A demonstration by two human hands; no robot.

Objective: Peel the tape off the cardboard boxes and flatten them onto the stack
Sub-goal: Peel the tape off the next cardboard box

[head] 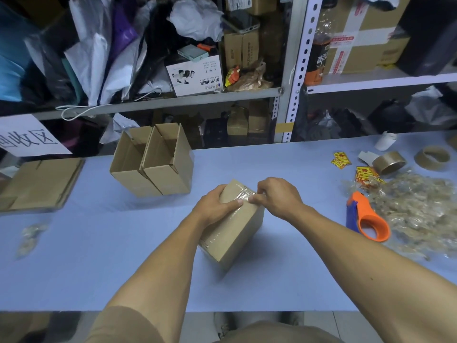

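Single head view – looks forward, down over table (99, 256) toward shelves (173, 102) – close.

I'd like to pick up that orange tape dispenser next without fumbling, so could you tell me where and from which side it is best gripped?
Grip the tape dispenser around its wide orange loop, the end nearest you, coming from above with the right hand. It lies flat on the table, blue blade end pointing away. Peeled tape scraps crowd its right side, so approach from the left.
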